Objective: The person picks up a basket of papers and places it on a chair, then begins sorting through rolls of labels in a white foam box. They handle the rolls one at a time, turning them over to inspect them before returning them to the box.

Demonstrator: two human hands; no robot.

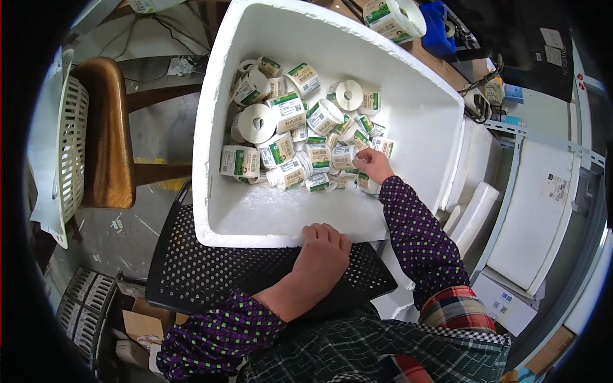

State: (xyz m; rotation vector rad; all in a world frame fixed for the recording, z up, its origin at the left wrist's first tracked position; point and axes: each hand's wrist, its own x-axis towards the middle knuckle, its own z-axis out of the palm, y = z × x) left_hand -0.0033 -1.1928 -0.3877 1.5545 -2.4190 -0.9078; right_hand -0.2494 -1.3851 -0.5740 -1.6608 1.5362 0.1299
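Note:
A large white foam box [268, 240] holds many rolls of green and white labels [287, 113], heaped toward its far and left side. Over the near rim, my left hand [319, 258] rests with its fingers curled on the edge. Inside the box, my right hand [375, 165] reaches in at the right side of the heap. Its thumb and fingers are pinched at the edge of a label roll [343, 157]; the fingertips partly hide what they touch.
Under the box is a black perforated chair seat [198, 262]. A wooden chair [108, 134] and a white basket [71, 147] stand at the left. A big label roll [394, 19] and a blue tape dispenser [438, 29] sit behind the box. White boxes [533, 210] are at the right.

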